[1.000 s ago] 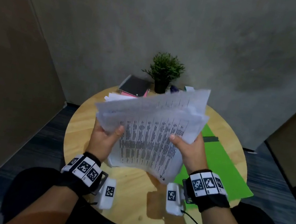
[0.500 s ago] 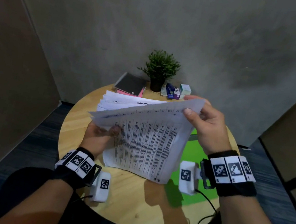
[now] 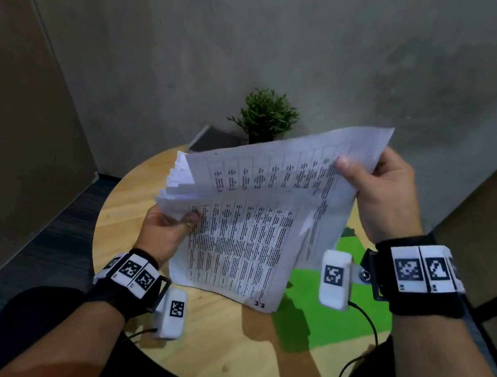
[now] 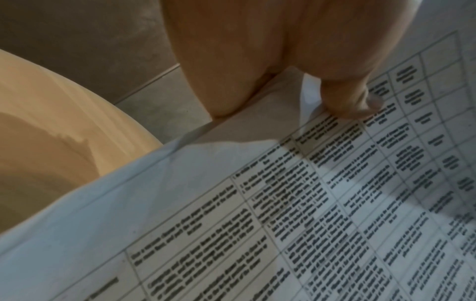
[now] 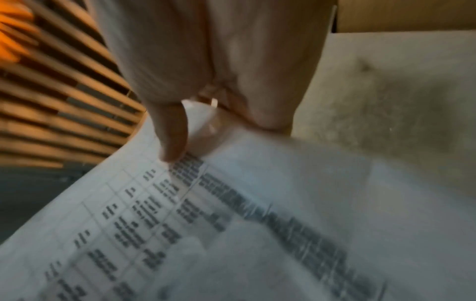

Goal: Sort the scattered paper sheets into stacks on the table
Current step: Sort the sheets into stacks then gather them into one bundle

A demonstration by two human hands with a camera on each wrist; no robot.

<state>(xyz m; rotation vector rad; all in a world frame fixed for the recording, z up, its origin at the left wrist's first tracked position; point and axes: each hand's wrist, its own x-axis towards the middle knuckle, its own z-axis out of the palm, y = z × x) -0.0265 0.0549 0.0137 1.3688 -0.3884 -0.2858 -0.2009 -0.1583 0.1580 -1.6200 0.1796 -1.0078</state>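
I hold a bundle of printed paper sheets [image 3: 238,245] above the round wooden table [image 3: 126,221]. My left hand [image 3: 167,228] grips the bundle's left edge, thumb on top [image 4: 360,106]. My right hand [image 3: 371,181] pinches the upper right corner of the top sheet [image 3: 302,167] and lifts it off the bundle. The sheets carry tables of black text [image 4: 335,203]. In the right wrist view the thumb [image 5: 172,138] presses on the lifted sheet [image 5: 257,224]. More white sheets [image 3: 177,177] fan out at the bundle's far left.
A green folder [image 3: 336,304] lies on the table at the right, under my right wrist. A small potted plant [image 3: 266,116] and a dark notebook [image 3: 215,140] stand at the table's far edge by the grey wall. Dark floor surrounds the table.
My right hand left the bundle's lower right edge, took the top sheet's upper right corner and raised it. The left hand keeps its grip on the bundle.
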